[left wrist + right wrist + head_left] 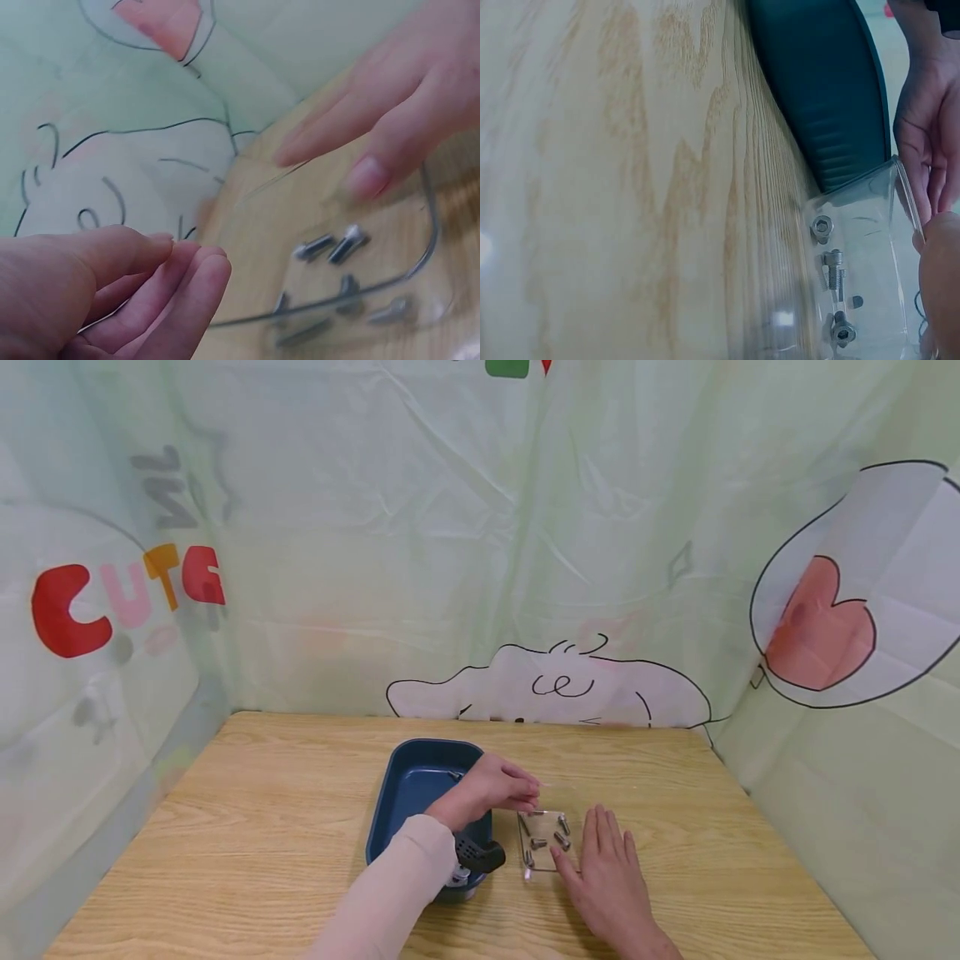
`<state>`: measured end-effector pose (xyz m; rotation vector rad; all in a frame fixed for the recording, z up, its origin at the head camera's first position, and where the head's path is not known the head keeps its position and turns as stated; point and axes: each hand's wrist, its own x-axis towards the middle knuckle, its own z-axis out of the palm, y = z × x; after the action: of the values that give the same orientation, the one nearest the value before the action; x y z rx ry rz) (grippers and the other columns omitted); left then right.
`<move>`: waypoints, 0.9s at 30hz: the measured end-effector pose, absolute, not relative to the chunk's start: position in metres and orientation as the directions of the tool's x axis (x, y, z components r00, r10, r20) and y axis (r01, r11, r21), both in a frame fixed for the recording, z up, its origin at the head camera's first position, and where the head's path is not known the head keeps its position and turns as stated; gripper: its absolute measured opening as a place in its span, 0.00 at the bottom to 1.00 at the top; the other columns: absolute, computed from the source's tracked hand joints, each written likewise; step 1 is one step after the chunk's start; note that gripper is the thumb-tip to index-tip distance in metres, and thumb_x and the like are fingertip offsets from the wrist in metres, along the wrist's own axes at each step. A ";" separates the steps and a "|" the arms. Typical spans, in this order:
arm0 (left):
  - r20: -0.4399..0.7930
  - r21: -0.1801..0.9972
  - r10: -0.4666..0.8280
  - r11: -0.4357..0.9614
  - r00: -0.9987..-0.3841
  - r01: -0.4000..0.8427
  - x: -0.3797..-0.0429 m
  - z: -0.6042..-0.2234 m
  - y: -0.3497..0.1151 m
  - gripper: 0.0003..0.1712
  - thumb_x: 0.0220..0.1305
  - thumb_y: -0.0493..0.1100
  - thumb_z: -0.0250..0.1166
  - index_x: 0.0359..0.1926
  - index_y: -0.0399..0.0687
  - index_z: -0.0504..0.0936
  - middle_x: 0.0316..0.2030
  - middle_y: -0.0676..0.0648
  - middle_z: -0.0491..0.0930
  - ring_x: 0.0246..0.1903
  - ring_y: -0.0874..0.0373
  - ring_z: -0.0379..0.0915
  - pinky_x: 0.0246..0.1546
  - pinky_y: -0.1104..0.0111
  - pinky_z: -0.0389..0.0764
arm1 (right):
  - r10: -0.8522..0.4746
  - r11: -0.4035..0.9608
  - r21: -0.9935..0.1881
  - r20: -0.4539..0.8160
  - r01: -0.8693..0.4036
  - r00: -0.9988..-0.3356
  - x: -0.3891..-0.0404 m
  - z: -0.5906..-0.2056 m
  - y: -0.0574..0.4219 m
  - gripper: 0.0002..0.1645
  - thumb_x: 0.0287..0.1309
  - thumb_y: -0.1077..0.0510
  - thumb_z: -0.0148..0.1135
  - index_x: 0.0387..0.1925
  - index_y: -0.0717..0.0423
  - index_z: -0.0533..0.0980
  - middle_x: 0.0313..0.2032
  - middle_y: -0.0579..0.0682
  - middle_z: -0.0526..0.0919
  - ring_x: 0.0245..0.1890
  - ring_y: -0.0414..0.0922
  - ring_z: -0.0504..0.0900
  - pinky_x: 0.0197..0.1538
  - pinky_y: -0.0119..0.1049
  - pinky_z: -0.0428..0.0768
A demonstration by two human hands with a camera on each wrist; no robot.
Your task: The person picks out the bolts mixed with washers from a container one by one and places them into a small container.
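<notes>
A clear plastic box (551, 864) sits on the table with several metal socket-head bolts (562, 841) inside. My left hand (504, 787) is over its far left corner, thumb and fingertips drawn together. Nothing shows between those fingertips in the left wrist view, where the box lies beyond them. My right hand (611, 877) lies along the right side of the box, fingers straight and pointing away, thumb reaching over the near right part. In the right wrist view, more bolts (843, 330) show through the box wall.
A dark blue tray (380, 814) stands just left of the box, partly hidden by my left forearm. One bolt (455, 774) lies at its far end. A black wrist device (480, 855) overlaps the tray. A printed curtain (322, 568) hangs behind the wooden table (262, 843).
</notes>
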<state>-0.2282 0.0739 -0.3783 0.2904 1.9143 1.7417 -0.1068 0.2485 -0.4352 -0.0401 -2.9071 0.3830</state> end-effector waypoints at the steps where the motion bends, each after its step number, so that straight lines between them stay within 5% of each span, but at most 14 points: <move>1: -0.239 0.971 0.485 0.137 -0.841 -0.197 -0.230 -0.377 0.071 0.10 0.65 0.35 0.65 0.46 0.36 0.86 0.38 0.39 0.88 0.38 0.51 0.88 0.48 0.59 0.86 | 0.054 0.966 -0.259 0.201 0.000 -0.978 -0.107 -0.435 0.249 0.51 0.72 0.35 0.44 0.71 0.77 0.50 0.74 0.73 0.48 0.75 0.67 0.47 0.74 0.69 0.48; 10: -0.220 0.975 0.429 0.089 -0.876 -0.202 -0.246 -0.381 0.044 0.12 0.66 0.36 0.64 0.47 0.34 0.84 0.45 0.32 0.85 0.39 0.50 0.87 0.42 0.65 0.88 | 0.034 0.958 -0.285 0.191 -0.023 -0.981 -0.109 -0.430 0.244 0.50 0.73 0.36 0.43 0.73 0.75 0.47 0.75 0.71 0.45 0.76 0.67 0.45 0.75 0.68 0.45; 27: -0.221 0.973 0.275 0.128 -0.936 -0.193 -0.257 -0.390 0.000 0.14 0.67 0.39 0.64 0.50 0.34 0.84 0.40 0.40 0.87 0.40 0.51 0.87 0.48 0.63 0.86 | -0.064 0.942 -0.312 0.192 -0.123 -0.979 -0.119 -0.420 0.201 0.51 0.69 0.34 0.49 0.74 0.70 0.52 0.76 0.66 0.51 0.77 0.62 0.48 0.76 0.65 0.48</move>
<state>-0.2566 0.0002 -0.3905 0.0796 2.0652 1.8675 -0.1193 0.2014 -0.4203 0.1421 -2.9185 0.4852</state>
